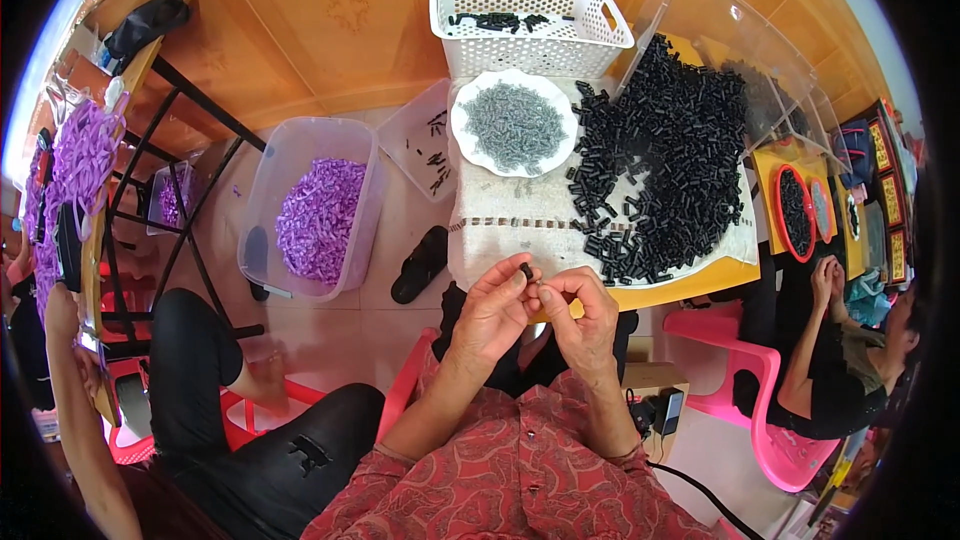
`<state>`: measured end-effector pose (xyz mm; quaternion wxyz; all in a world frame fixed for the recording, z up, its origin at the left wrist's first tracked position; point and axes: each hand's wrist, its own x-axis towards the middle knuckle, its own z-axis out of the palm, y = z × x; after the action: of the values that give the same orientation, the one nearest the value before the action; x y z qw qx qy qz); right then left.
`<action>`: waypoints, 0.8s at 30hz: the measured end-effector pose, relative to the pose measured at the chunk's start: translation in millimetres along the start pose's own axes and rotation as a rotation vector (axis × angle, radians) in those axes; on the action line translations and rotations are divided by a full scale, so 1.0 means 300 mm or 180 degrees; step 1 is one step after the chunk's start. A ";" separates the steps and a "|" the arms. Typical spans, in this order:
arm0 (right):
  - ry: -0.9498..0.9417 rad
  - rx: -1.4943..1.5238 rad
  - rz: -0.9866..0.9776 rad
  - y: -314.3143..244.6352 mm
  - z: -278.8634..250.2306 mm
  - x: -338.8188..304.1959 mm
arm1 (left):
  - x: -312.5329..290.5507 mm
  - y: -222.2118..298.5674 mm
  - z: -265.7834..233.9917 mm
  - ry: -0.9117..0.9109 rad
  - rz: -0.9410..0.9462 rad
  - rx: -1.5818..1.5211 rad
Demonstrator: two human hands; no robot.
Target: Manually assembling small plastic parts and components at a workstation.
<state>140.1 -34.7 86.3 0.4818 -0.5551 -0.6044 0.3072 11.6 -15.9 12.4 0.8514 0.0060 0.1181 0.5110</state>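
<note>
Both hands meet in front of my chest, just off the table's near edge. Between its thumb and fingers, my left hand [488, 318] pinches a small black cylindrical piece [526, 270]. Right beside it, thumb and index finger of my right hand [582, 320] are pressed together close to that piece; whatever they hold is too small to make out. Ahead of my hands, a large heap of black cylindrical pieces [680, 140] covers the right part of the white cloth [505, 230]. A white scalloped plate [461, 130] carries many small clear-grey pieces [515, 125].
A white perforated basket [530, 52] stands at the table's back, beside a clear plastic bin [780, 50]. On the floor, a clear tub [262, 230] holds purple pieces, near a black slipper [420, 265]. People sit on both sides; a pink chair [765, 390] stands right.
</note>
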 end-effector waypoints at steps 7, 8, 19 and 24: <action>0.0060 -0.0078 -0.0065 0.019 -0.011 0.000 | -0.010 -0.002 0.036 0.0189 0.0308 0.0595; 0.0070 -0.0096 -0.0079 0.027 -0.014 0.000 | -0.011 -0.001 0.037 0.0198 0.0379 0.0710; 0.0020 -0.0166 0.0030 0.030 -0.018 0.003 | -0.014 0.009 0.035 0.0002 0.0404 0.1358; -0.0025 -0.0112 0.0036 0.031 -0.020 0.007 | -0.011 0.010 0.027 0.0027 0.0495 0.1796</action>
<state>149.4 -32.0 80.4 0.4679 -0.5658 -0.6084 0.3014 9.4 -16.5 21.4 0.7738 0.2495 0.2583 0.5217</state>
